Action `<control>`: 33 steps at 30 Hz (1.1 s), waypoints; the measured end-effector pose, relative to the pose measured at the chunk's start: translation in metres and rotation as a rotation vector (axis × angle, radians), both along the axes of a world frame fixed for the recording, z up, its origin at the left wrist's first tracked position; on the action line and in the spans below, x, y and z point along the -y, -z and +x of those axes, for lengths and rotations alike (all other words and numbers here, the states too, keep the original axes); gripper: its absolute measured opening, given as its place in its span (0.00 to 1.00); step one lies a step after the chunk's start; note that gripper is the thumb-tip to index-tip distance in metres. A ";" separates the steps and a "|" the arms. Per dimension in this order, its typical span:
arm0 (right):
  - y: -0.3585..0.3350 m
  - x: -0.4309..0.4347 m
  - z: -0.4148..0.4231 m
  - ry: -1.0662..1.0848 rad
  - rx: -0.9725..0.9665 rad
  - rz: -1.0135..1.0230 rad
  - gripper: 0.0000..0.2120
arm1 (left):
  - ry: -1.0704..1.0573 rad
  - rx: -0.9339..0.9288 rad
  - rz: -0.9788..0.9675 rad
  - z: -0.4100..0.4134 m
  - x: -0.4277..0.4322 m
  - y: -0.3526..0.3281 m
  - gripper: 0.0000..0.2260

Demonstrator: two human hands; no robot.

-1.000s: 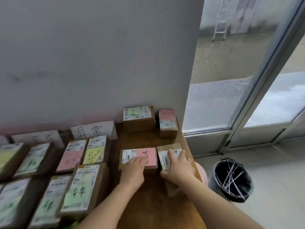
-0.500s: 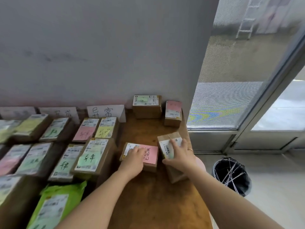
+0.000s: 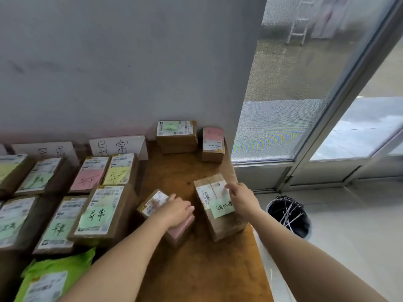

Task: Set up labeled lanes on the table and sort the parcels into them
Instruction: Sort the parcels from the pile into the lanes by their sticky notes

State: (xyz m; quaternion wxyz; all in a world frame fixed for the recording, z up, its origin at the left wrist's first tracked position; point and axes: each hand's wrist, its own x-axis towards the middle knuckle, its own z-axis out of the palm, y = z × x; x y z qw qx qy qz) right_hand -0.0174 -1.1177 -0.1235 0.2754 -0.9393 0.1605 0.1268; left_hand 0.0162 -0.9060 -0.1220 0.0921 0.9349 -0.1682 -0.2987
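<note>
While the wooden bench point(image 3: 196, 269) carries rows of sorted parcels point(image 3: 98, 211) on its left side, below a paper lane sign point(image 3: 117, 147) propped against the wall, its right strip holds two boxes point(image 3: 176, 134) at the back and two nearer ones under the hands. The taller parcel point(image 3: 220, 223) stands just beside the bench's right edge, with a black bin point(image 3: 287, 216) on the floor below. The flatter parcel point(image 3: 152, 202) lies to its left, close but apart. The left hand point(image 3: 176, 211) lies flat on the flatter parcel with its fingers extended, covering a pink note. The right hand point(image 3: 242, 198) rests straight fingers on the taller parcel's top, gripping nothing as far as this angle shows. A sideways push there could tip that box off the edge toward the bin. Its green note point(image 3: 221, 208) hangs past the label and may peel if the fingers drag across it, leaving the parcel unmarked for its lane.
</note>
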 end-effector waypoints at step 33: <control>-0.077 -0.054 -0.027 -0.100 0.209 -0.224 0.35 | -0.727 -0.252 -0.978 -0.048 0.013 -0.063 0.28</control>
